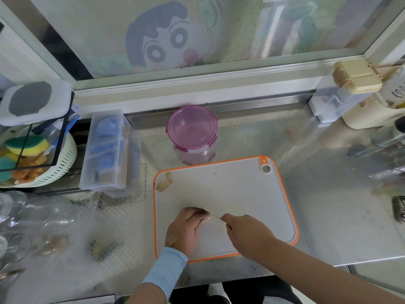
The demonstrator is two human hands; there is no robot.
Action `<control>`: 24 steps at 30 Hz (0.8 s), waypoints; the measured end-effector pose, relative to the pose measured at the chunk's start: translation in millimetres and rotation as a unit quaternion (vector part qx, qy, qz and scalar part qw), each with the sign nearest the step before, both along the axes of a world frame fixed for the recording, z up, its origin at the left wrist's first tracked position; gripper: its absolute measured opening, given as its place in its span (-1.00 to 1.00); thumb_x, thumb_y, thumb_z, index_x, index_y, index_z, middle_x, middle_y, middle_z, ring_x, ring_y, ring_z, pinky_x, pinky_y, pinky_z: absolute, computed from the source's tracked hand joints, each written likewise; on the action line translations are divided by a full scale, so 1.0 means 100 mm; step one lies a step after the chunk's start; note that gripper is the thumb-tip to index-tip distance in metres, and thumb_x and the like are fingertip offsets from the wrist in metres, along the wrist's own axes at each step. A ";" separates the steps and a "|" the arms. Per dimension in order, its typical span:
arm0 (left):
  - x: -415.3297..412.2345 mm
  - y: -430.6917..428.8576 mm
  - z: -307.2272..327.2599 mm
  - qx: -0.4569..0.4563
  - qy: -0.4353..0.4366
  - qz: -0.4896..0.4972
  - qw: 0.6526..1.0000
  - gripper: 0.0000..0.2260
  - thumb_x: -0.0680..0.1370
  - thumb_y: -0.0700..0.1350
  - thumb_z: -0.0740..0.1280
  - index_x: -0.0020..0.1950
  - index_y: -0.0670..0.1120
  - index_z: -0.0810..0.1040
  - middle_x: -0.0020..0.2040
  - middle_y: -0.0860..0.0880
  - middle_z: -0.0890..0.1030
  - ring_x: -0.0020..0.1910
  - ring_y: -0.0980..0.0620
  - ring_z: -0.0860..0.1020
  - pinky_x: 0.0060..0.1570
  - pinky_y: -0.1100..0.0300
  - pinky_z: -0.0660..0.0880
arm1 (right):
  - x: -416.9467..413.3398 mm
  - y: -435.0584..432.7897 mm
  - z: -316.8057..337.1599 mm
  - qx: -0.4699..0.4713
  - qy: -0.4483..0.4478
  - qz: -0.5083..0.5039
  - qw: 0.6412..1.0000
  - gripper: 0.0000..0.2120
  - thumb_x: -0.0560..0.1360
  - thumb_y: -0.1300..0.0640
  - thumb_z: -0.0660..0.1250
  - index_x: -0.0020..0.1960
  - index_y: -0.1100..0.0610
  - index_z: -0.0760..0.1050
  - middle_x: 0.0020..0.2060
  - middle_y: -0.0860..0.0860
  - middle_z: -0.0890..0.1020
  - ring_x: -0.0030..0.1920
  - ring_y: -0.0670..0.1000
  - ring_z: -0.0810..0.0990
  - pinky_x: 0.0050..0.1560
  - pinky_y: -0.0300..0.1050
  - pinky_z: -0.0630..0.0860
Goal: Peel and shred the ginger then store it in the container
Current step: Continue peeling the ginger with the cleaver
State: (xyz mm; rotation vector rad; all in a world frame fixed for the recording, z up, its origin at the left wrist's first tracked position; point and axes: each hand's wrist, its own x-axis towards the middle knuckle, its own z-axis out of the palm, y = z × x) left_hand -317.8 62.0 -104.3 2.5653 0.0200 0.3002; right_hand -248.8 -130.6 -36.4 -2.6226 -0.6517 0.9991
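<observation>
Counter (328,205): pale, patterned and glossy, running along a frosted window (219,29) that carries a cartoon sticker. Board (230,189): grey with an orange rim, set near us at the middle, so that peelings should land on it and not on the counter. Left hand (186,229): fingers curled round a ginger (205,215) piece, which it holds just over the near part of the board; only the ginger's right end shows past the fingers, so we judge the hand steadies it and turns that end toward the blade (215,218). Right hand (247,231): closed round the handle of that pale blade, whose tip meets the exposed end of the ginger; we cannot tell whether it is a knife or a peeler. Step in hand, by our reading: peeling, with shredding and storing not yet begun. Second ginger (164,183) piece: lies at the board's far left corner, well apart from the hands, likely parked there to wait its turn. Container (192,132): clear with a purple lid clipped on, standing just beyond the board's far edge; it will need opening before anything goes in. Left of the board: a clear box (109,150) of blue items, a slotted basket (61,170) with sponges (26,145), and glassware (22,216) near us. Far right: a lidded tub and jars, too blurred to list further.
</observation>
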 end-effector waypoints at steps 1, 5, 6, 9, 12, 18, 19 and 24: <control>0.00 0.00 0.00 -0.002 0.004 0.000 1.000 -0.81 0.55 -0.04 0.26 -0.07 0.01 0.68 -0.02 0.09 0.61 0.00 0.12 0.53 -0.13 0.38 0.47 | 0.02 0.03 -0.04 0.009 0.004 -0.005 1.000 -0.74 0.66 0.08 0.01 0.25 -0.03 0.41 -0.28 0.03 0.55 -0.29 0.09 0.55 -0.31 -0.07 0.47; -0.01 0.01 -0.02 -0.006 0.004 -0.005 1.000 -0.80 0.57 -0.05 0.25 -0.07 0.00 0.67 -0.03 0.08 0.61 -0.01 0.10 0.54 -0.15 0.27 0.55 | 0.07 0.09 -0.13 0.031 0.013 -0.024 0.999 -0.78 0.67 0.05 0.01 0.18 0.02 0.40 -0.35 -0.01 0.47 -0.32 0.10 0.50 -0.38 -0.11 0.32; 0.00 0.00 -0.01 -0.004 0.000 -0.007 1.000 -0.80 0.57 -0.05 0.25 -0.07 -0.02 0.67 -0.03 0.08 0.61 -0.01 0.10 0.54 -0.14 0.28 0.55 | 0.08 0.09 -0.15 0.030 0.010 -0.025 0.999 -0.79 0.68 0.05 0.01 0.16 0.02 0.40 -0.35 0.00 0.48 -0.32 0.10 0.51 -0.39 -0.11 0.32; 0.01 -0.01 0.00 0.004 -0.012 -0.024 1.000 -0.82 0.55 -0.08 0.27 -0.07 -0.06 0.67 -0.04 0.05 0.60 0.00 0.08 0.52 -0.11 0.27 0.54 | 0.05 0.07 -0.16 0.029 0.000 -0.024 0.999 -0.77 0.68 0.04 0.01 0.18 0.03 0.41 -0.31 0.03 0.54 -0.32 0.09 0.52 -0.38 -0.09 0.37; 0.01 -0.01 -0.02 0.010 -0.015 -0.036 0.999 -0.84 0.55 -0.10 0.29 -0.05 -0.08 0.67 -0.03 0.04 0.59 0.01 0.05 0.52 -0.14 0.21 0.55 | 0.03 0.07 -0.15 0.031 -0.008 -0.026 0.999 -0.73 0.68 0.02 0.00 0.25 -0.01 0.42 -0.26 0.02 0.58 -0.26 0.09 0.57 -0.28 -0.06 0.47; -0.01 -0.03 -0.02 0.012 -0.058 -0.024 0.998 -0.81 0.55 -0.11 0.28 -0.03 -0.09 0.69 0.00 0.01 0.63 0.05 0.02 0.54 -0.08 0.25 0.54 | -0.11 0.00 -0.01 0.031 -0.045 -0.016 0.998 -0.67 0.68 0.00 -0.01 0.40 -0.14 0.33 -0.22 0.01 0.61 -0.20 0.12 0.58 -0.16 0.02 0.56; -0.02 -0.03 -0.02 0.014 -0.063 -0.024 0.998 -0.81 0.55 -0.11 0.28 -0.02 -0.10 0.69 -0.01 0.00 0.64 0.05 0.01 0.54 -0.07 0.26 0.53 | -0.14 -0.01 0.01 0.030 -0.052 -0.014 0.998 -0.67 0.68 0.00 0.00 0.40 -0.14 0.32 -0.23 0.01 0.61 -0.21 0.12 0.58 -0.18 0.02 0.56; -0.03 -0.02 -0.02 0.024 -0.070 -0.026 0.997 -0.81 0.54 -0.13 0.28 -0.01 -0.08 0.70 0.00 0.00 0.65 0.06 0.01 0.53 -0.11 0.29 0.49 | -0.22 -0.07 0.02 0.026 -0.073 -0.012 0.997 -0.71 0.68 0.00 -0.01 0.36 -0.15 0.30 -0.27 0.00 0.59 -0.26 0.11 0.56 -0.26 0.01 0.52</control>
